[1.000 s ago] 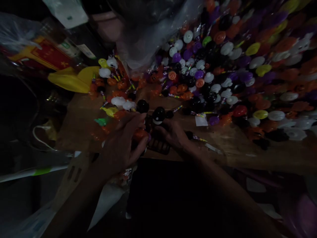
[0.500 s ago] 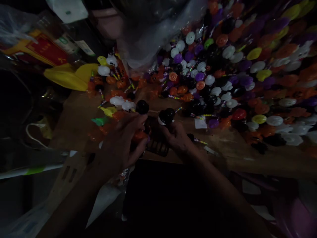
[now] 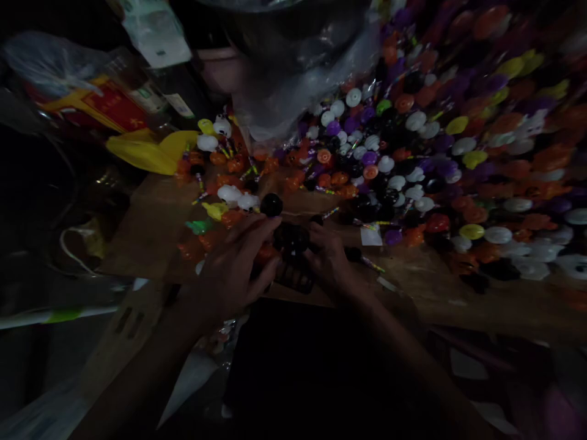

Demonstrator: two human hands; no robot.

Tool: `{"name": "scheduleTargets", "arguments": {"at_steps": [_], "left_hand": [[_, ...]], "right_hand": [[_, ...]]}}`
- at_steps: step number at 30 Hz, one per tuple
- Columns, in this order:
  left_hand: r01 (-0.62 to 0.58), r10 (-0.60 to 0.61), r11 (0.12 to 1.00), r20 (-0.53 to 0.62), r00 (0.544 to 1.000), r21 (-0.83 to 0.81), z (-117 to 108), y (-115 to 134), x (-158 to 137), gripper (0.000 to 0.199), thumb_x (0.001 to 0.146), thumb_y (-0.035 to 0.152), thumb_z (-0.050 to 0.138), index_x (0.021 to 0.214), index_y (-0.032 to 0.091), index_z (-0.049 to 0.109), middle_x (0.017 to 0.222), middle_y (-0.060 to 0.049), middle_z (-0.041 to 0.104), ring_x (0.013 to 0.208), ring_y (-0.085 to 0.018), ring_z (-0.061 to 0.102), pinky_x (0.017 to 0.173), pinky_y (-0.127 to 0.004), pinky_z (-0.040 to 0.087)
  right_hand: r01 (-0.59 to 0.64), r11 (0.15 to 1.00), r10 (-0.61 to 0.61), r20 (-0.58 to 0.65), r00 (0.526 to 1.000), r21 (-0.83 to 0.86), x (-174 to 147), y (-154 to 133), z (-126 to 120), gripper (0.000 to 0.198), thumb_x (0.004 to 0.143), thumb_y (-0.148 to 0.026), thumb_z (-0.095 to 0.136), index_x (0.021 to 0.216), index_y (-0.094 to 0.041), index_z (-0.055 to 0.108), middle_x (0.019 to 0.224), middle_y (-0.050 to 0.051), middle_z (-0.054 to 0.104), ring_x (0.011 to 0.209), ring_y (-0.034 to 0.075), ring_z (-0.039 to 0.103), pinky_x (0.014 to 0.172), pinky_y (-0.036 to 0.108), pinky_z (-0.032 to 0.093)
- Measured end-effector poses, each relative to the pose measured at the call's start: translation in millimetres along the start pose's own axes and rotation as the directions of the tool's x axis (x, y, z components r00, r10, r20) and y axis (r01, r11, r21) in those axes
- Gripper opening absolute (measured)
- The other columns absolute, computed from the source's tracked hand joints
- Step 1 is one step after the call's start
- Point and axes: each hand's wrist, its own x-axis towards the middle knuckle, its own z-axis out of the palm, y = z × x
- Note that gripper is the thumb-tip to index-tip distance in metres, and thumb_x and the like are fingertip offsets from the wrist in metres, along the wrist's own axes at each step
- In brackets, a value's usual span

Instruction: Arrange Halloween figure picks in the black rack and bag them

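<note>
The left hand (image 3: 233,263) and right hand (image 3: 331,256) sit apart, at eight and four o'clock around a black piece (image 3: 292,237); darkness hides whether either grips. The table (image 3: 422,287) ends close by at six, lies bare toward nine; heaped trinkets (image 3: 386,164) crowd two.

Near the front edge of the table (image 3: 426,287), the left hand (image 3: 233,266) partly hid an orange piece (image 3: 266,252), and the slotted tray (image 3: 298,278) was half covered — its contents too dark to make out. Whatever the right hand (image 3: 332,253) pinched could not be told. Towards the table's right end, the heap of trinkets (image 3: 463,145) blurred and ran out of view; beyond its far left corner, lettering on the red packet (image 3: 117,110) was too small to read.
</note>
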Motion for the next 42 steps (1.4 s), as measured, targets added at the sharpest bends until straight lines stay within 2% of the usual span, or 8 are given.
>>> {"name": "scheduleTargets", "arguments": {"at_steps": [5,9,16,19,26,30,35,42], "left_hand": [[-0.002,0.001,1.0,0.041,0.999,0.02,-2.8,1.1,1.5,0.049,0.103,0.027,0.051,0.15,0.015,0.044,0.144,-0.017,0.059,0.14,-0.027,0.056,0.112,-0.039,0.054],[-0.011,0.009,1.0,0.063,0.998,0.024,-2.8,0.4,4.0,0.05,0.103,0.028,0.05,0.152,0.019,0.042,0.143,-0.015,0.06,0.139,-0.029,0.056,0.11,-0.042,0.056],[-0.014,0.014,1.0,0.019,1.0,0.007,-0.4,1.2,3.8,0.055,0.101,0.026,0.053,0.155,0.021,0.039,0.139,-0.012,0.064,0.137,-0.028,0.058,0.109,-0.042,0.056],[-0.01,0.01,1.0,0.015,1.0,-0.01,-0.3,1.2,2.6,0.057,0.1,0.025,0.054,0.156,0.022,0.039,0.139,-0.011,0.064,0.138,-0.028,0.057,0.11,-0.042,0.056],[-0.008,0.008,1.0,-0.003,1.0,0.011,2.9,-0.6,1.4,0.055,0.101,0.025,0.055,0.154,0.021,0.041,0.136,-0.013,0.065,0.134,-0.028,0.06,0.107,-0.041,0.059],[0.004,-0.004,1.0,0.004,1.0,0.003,4.4,-0.6,1.3,0.054,0.101,0.026,0.053,0.153,0.02,0.041,0.132,-0.014,0.066,0.132,-0.029,0.061,0.104,-0.044,0.06],[0.004,-0.004,1.0,-0.001,1.0,-0.016,3.9,-2.1,-0.2,0.054,0.101,0.028,0.055,0.153,0.021,0.041,0.133,-0.014,0.065,0.121,-0.025,0.067,0.095,-0.036,0.063],[-0.051,0.051,0.999,0.023,0.998,0.004,2.8,-2.6,3.3,0.051,0.101,0.023,0.054,0.151,0.021,0.043,0.136,-0.011,0.064,0.137,-0.027,0.057,0.108,-0.039,0.057]], "right_hand": [[0.01,0.989,-0.023,-0.083,0.996,-0.151,-3.4,2.7,4.8,0.02,0.098,-0.024,0.064,0.08,-0.017,0.063,0.084,0.004,0.06,0.074,0.015,0.057,0.067,0.026,0.042],[0.003,0.963,-0.021,-0.066,0.998,-0.27,-4.4,6.9,6.9,0.012,0.096,-0.02,0.066,0.084,-0.017,0.063,0.089,0.005,0.06,0.075,0.015,0.056,0.066,0.026,0.04],[-0.029,0.952,0.012,-0.058,0.998,-0.305,-2.9,7.9,7.2,0.01,0.097,-0.016,0.058,0.087,-0.018,0.061,0.082,0.002,0.061,0.072,0.015,0.056,0.066,0.025,0.039],[-0.08,0.936,0.056,-0.078,0.995,-0.343,-2.8,4.4,7.2,0.01,0.098,-0.017,0.058,0.089,-0.018,0.062,0.083,0.003,0.063,0.072,0.015,0.057,0.066,0.026,0.04],[-0.224,0.867,0.246,-0.009,0.969,-0.445,-0.9,-17.8,1.7,0.022,0.102,-0.014,0.045,0.108,-0.016,0.066,0.108,0.011,0.066,0.087,0.019,0.063,0.073,0.029,0.045],[-0.179,0.908,0.19,-0.01,0.982,-0.379,-0.5,-19.2,-3.8,0.019,0.097,-0.008,0.047,0.098,-0.013,0.066,0.096,0.01,0.068,0.082,0.019,0.061,0.074,0.03,0.045],[-0.19,0.962,0.186,-0.038,0.982,-0.195,-1.8,-12.7,-7.2,0.014,0.098,-0.015,0.059,0.087,-0.015,0.068,0.088,0.006,0.069,0.079,0.017,0.062,0.075,0.028,0.045],[-0.236,0.971,0.235,-0.031,0.972,-0.039,-0.4,-10.0,-6.8,0.01,0.097,-0.016,0.065,0.094,-0.016,0.074,0.093,0.005,0.07,0.085,0.017,0.065,0.078,0.028,0.047]]}}
